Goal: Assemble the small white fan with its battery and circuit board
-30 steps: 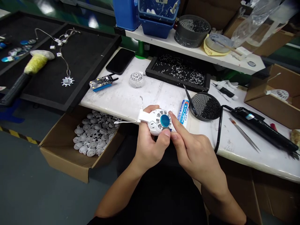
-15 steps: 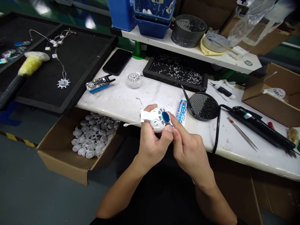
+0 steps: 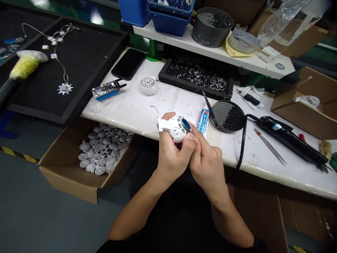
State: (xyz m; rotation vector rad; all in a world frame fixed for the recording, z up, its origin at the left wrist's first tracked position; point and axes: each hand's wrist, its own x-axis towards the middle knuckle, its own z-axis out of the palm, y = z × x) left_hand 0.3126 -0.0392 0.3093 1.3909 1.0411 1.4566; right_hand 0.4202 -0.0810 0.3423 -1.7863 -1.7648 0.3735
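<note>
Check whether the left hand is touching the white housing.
Touching. The head view shows the left hand wrapped around the white housing, with a fingertip showing beyond its far edge.

From where I stand, the rounded, slotted white plastic shell [image 3: 175, 129] looks smooth with a soft sheen, and its round blue disc [image 3: 186, 123] shines glossy, almost mirror-like. The flat black phone [image 3: 129, 64] has a slick, glassy face. The pale white tabletop [image 3: 118, 112] is smooth but scuffed, the slim silver tweezers [image 3: 269, 145] are bare metal, and the open brown box [image 3: 68, 184] is matt cardboard. The wide black framed tray [image 3: 89, 63] is dull, perhaps cloth-lined.
</note>
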